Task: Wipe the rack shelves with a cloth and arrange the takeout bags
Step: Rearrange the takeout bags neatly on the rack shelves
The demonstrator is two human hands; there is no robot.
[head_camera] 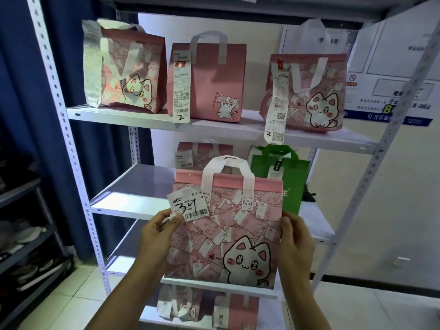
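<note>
**Pink cat bag held up in front of the rack**

I am holding a pink takeout bag point(226, 232) with both hands, upright, in front of the white rack point(78, 163) at about the height of its middle shelf point(133, 191). My left hand point(158, 231) pinches the bag's left edge, thumb on the corner of a receipt point(188, 206) marked "34". My right hand point(295, 241) grips the right edge, thumb on the front face. The bag shows a white cartoon cat near its lower right and has white loop handles standing up.

On the upper shelf point(214, 126) three pink bags stand in a row: a cat bag on the left point(133, 72), a plainer one in the middle point(214, 82) whose long receipt is marked "2", and a cat bag on the right point(316, 91) whose receipt is marked "3". On the middle shelf, behind the held bag, stand another pink bag point(204, 154) and a green bag point(283, 177). Lower down I see what look like two more pink bags point(209, 308), partly hidden.
</note>
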